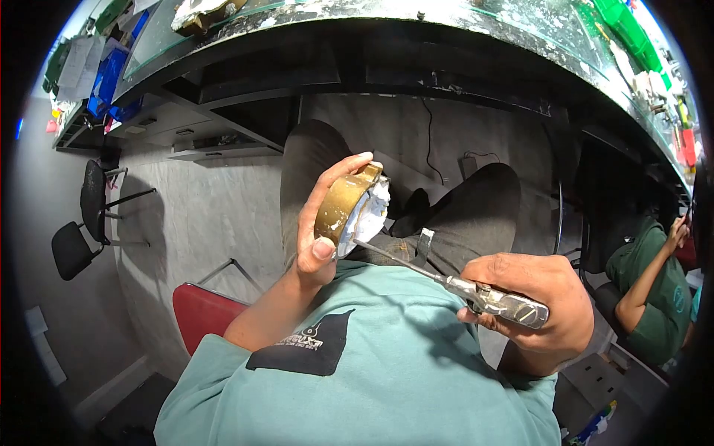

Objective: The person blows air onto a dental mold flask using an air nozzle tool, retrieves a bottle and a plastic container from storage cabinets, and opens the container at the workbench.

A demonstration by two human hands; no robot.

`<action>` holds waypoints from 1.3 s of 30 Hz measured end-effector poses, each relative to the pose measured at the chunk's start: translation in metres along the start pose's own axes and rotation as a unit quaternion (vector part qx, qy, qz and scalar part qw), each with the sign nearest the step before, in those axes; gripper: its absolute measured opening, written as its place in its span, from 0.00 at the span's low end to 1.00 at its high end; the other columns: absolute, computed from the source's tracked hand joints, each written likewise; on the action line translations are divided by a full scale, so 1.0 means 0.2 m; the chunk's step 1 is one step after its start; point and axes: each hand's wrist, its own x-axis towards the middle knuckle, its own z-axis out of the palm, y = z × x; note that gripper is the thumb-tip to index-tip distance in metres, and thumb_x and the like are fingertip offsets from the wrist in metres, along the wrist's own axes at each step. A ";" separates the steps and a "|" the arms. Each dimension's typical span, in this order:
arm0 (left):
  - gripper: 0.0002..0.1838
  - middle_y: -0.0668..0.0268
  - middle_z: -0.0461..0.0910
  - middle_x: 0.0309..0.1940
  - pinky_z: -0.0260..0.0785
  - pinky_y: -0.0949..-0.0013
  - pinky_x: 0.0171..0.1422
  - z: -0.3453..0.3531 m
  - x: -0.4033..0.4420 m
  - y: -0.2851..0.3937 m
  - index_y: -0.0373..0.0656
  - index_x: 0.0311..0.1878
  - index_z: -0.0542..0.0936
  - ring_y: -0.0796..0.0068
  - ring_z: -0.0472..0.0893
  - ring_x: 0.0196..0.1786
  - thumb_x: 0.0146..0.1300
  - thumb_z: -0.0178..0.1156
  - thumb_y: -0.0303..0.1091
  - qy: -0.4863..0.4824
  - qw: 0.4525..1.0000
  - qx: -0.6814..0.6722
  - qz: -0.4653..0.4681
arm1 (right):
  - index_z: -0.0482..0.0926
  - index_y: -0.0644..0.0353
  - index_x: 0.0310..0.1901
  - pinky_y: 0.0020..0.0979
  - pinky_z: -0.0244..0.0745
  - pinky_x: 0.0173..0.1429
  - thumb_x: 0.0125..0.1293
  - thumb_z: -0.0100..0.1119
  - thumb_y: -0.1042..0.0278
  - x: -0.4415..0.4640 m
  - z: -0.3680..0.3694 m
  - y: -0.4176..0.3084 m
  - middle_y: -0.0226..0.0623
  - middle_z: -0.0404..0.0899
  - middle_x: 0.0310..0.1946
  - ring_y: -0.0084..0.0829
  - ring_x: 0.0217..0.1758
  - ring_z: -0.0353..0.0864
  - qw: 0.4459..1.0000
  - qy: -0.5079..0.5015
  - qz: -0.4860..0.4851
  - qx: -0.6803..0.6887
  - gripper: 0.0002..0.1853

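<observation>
In front of my lap, my left hand (pixel 316 241) grips a round brass-coloured dental flask (pixel 338 207), thumb and fingers around its rim. White plaster (pixel 372 212) with a rough, broken edge fills its open side, which is turned to the right. My right hand (pixel 535 305) is wrapped around a silver metal hand tool (pixel 513 305) with a long thin rod, which looks like a pneumatic chisel. Its rod points up and left, and the tip meets the lower part of the plaster or lies just in front of it; I cannot tell which.
A white-stained workbench (pixel 335 18) curves across the top, with a plaster-covered piece (pixel 204 15) at its left. Black chairs (pixel 78 249) stand at the left, a red seat (pixel 204 312) beside me. At the right sits another person in a green shirt (pixel 654 297). A cable (pixel 429 141) lies on the floor.
</observation>
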 end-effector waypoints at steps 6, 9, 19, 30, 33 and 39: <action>0.67 0.48 0.72 0.71 0.66 0.60 0.77 -0.03 -0.01 -0.01 0.27 0.78 0.62 0.60 0.75 0.72 0.49 0.66 0.76 -0.056 0.995 -0.071 -0.030 | 0.84 0.60 0.51 0.34 0.85 0.43 0.58 0.74 0.74 0.05 -0.05 0.01 0.37 0.89 0.41 0.39 0.41 0.90 0.999 -0.024 -0.019 -0.012 0.18; 0.67 0.47 0.72 0.71 0.65 0.60 0.77 -0.03 -0.02 -0.01 0.27 0.77 0.63 0.60 0.75 0.72 0.48 0.66 0.77 -0.066 0.993 -0.085 -0.041 | 0.84 0.60 0.52 0.35 0.84 0.43 0.58 0.74 0.73 0.06 -0.06 0.00 0.37 0.88 0.41 0.40 0.41 0.90 0.998 -0.036 -0.030 -0.035 0.19; 0.69 0.45 0.72 0.71 0.68 0.59 0.76 -0.06 -0.01 -0.04 0.25 0.77 0.63 0.59 0.77 0.71 0.47 0.66 0.79 -0.065 0.993 -0.086 -0.047 | 0.83 0.60 0.53 0.36 0.84 0.43 0.58 0.74 0.74 0.07 -0.06 -0.01 0.37 0.88 0.40 0.41 0.42 0.90 0.998 -0.039 -0.026 -0.030 0.20; 0.61 0.36 0.77 0.61 0.81 0.43 0.60 -0.01 0.01 -0.09 0.28 0.74 0.66 0.36 0.83 0.58 0.57 0.47 0.81 -0.020 0.967 -0.245 -0.070 | 0.82 0.61 0.55 0.38 0.84 0.43 0.56 0.75 0.73 0.07 -0.05 0.01 0.40 0.87 0.42 0.44 0.43 0.89 0.998 -0.047 -0.043 -0.029 0.23; 0.58 0.37 0.78 0.59 0.82 0.43 0.58 -0.01 0.01 -0.11 0.31 0.73 0.67 0.35 0.83 0.56 0.58 0.45 0.79 -0.031 0.943 -0.317 -0.095 | 0.82 0.61 0.54 0.38 0.84 0.43 0.57 0.75 0.73 0.07 -0.03 0.01 0.40 0.87 0.42 0.44 0.42 0.89 0.998 -0.035 -0.045 -0.027 0.22; 0.56 0.38 0.78 0.59 0.80 0.41 0.61 0.01 0.02 -0.09 0.31 0.72 0.67 0.34 0.83 0.57 0.60 0.44 0.78 -0.025 0.953 -0.287 -0.094 | 0.83 0.61 0.53 0.38 0.83 0.42 0.58 0.75 0.72 0.05 -0.03 -0.02 0.40 0.87 0.40 0.44 0.40 0.89 0.999 -0.033 -0.024 -0.005 0.21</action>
